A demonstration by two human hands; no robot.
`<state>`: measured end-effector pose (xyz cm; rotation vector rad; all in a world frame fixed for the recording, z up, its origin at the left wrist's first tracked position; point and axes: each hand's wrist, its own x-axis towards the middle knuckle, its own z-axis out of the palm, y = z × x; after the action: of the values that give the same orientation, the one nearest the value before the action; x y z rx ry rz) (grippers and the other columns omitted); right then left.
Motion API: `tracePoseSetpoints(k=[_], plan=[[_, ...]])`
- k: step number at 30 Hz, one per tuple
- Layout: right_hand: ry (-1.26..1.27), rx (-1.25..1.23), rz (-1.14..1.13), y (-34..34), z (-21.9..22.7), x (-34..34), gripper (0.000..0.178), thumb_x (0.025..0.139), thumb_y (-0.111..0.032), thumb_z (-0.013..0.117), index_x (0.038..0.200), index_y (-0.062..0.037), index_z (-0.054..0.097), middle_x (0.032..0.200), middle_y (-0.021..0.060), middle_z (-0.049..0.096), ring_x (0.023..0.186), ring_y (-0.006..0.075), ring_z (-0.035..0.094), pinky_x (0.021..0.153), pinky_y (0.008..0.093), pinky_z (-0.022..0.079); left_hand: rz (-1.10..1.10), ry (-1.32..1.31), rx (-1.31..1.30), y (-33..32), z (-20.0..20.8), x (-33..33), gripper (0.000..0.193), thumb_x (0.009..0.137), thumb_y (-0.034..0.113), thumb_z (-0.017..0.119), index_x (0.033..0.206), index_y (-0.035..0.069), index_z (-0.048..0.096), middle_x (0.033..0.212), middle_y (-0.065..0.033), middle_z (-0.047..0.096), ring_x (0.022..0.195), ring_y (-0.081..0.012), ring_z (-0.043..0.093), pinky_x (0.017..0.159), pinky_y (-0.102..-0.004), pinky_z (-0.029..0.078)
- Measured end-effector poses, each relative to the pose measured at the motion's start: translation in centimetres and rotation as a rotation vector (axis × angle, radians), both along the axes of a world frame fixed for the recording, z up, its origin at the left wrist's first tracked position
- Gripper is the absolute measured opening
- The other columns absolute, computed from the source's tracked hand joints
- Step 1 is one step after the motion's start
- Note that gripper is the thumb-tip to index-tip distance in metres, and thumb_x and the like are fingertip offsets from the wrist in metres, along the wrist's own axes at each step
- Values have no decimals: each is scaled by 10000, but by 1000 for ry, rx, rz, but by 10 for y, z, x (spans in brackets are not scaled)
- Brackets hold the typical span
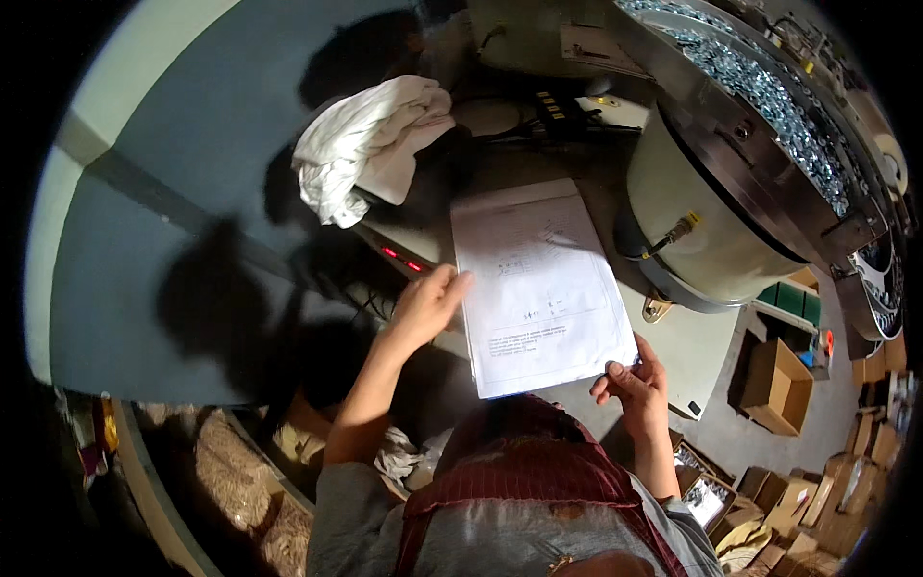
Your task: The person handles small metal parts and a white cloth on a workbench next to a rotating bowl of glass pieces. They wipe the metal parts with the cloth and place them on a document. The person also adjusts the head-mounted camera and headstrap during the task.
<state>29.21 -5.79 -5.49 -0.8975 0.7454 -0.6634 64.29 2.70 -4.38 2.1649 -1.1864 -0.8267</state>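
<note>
A stack of printed paper sheets [534, 288], with some handwriting on the top one, lies tilted in front of me above the machine table. A blue edge shows beneath its near side. My left hand [430, 306] is closed at the left edge of the stack, its fingertips against the sheets. The near right corner is pinched between the thumb and fingers of my right hand [636, 380]. Just beyond my left hand is a box with a red lit display [402, 259]. A crumpled white cloth [370, 144] rests past it.
At the right stands a large round bowl feeder [711, 207] heaped with small shiny metal parts [769, 106]. A cable plug [673, 234] sticks out of its side. Cardboard boxes [777, 385] stand on the floor at right. A grey panel [163, 279] rises at left, above filled bags [231, 462].
</note>
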Motion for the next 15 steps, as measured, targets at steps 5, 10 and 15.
tracePoseSetpoints(k=[5, 10, 15], plan=[[270, -99, -144, 3, 15, 14, 664, 958, -6, 658, 1559, -5, 376, 794, 173, 737, 632, 242, 720, 557, 335, 567, -37, -125, -462, -11, -1, 41, 312, 1056, 297, 647, 1181, 13, 675, 942, -114, 740, 699, -194, 710, 633, -310, 558], [674, -458, -451, 11, 9, 8, 448, 992, 10, 624, 1436, 2, 568, 727, 27, 680, 551, 80, 559, 527, 232, 425, -292, 95, -629, -2, 53, 83, 192, 1018, 26, 612, 1175, -35, 704, 1026, -90, 757, 845, -152, 739, 711, -255, 575], [845, -694, -486, 4, 28, 103, 291, 1035, 0, 578, 1287, -43, 719, 870, 32, 684, 729, 93, 637, 639, 274, 533, -421, -338, -1114, -1, 84, 156, 246, 843, -135, 623, 1051, -61, 731, 886, -153, 739, 793, -287, 730, 733, -354, 598]])
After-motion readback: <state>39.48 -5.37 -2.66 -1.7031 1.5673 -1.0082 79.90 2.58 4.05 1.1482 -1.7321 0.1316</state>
